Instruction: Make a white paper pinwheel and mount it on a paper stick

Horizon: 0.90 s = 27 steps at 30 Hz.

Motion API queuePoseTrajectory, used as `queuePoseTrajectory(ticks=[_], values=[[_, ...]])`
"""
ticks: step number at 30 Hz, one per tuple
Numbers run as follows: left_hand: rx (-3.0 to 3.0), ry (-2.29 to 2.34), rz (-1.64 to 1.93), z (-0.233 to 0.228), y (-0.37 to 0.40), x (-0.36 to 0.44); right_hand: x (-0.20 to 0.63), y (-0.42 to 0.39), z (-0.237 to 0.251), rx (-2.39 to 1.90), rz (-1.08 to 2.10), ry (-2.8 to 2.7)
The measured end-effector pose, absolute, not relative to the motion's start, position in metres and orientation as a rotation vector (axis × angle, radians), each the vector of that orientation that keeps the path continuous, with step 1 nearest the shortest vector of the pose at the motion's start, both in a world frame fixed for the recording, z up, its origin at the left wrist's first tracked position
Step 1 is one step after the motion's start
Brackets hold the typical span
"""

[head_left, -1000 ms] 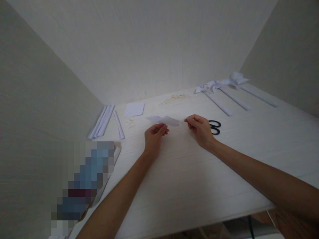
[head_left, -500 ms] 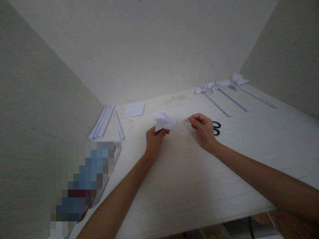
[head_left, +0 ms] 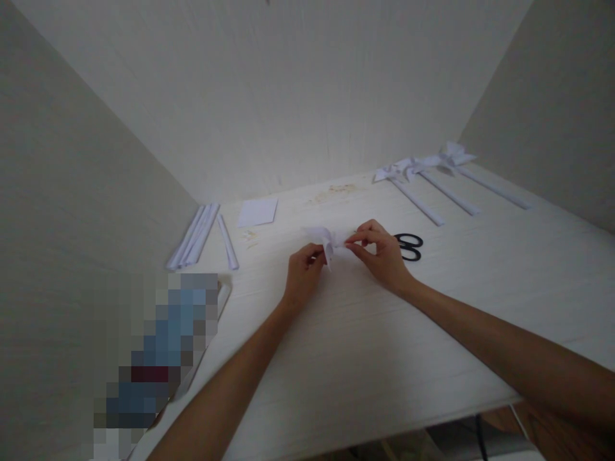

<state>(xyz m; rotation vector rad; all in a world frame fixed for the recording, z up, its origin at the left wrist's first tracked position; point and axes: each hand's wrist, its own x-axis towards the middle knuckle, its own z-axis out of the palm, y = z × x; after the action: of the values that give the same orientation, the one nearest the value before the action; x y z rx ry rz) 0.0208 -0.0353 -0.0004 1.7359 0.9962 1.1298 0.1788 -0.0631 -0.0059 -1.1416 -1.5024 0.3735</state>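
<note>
A folded white paper pinwheel (head_left: 327, 238) is held up over the middle of the table, its blades seen nearly edge-on. My left hand (head_left: 305, 272) is closed, pinching it from the left side. From the right, my right hand (head_left: 382, 253) has thumb and forefinger pinched together right at the pinwheel's centre. The thin, pin-like piece in those fingers is mostly hidden. Just behind the right hand lie black-handled scissors (head_left: 409, 246), their blades covered by the hand.
Several rolled paper sticks (head_left: 195, 237) and a square paper sheet (head_left: 258, 212) lie at the back left. Three paper pinwheels on sticks (head_left: 418, 202) rest at the back right. Small scraps (head_left: 250, 237) lie near the sheet. A pixelated object (head_left: 168, 346) stands at the left edge.
My right hand has moved left, bringing the thin piece to the pinwheel's centre. My left hand has turned the pinwheel to face right. More of the scissors' handles shows.
</note>
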Motion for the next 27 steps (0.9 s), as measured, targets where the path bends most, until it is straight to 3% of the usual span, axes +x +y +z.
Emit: queuePoseTrajectory(ticks=[27], values=[[1.764,1.061,1.042,-0.0037,-0.0352,0.0228,0.1796,-0.0598,-0.0084,-1.105,0.336,-1.538]])
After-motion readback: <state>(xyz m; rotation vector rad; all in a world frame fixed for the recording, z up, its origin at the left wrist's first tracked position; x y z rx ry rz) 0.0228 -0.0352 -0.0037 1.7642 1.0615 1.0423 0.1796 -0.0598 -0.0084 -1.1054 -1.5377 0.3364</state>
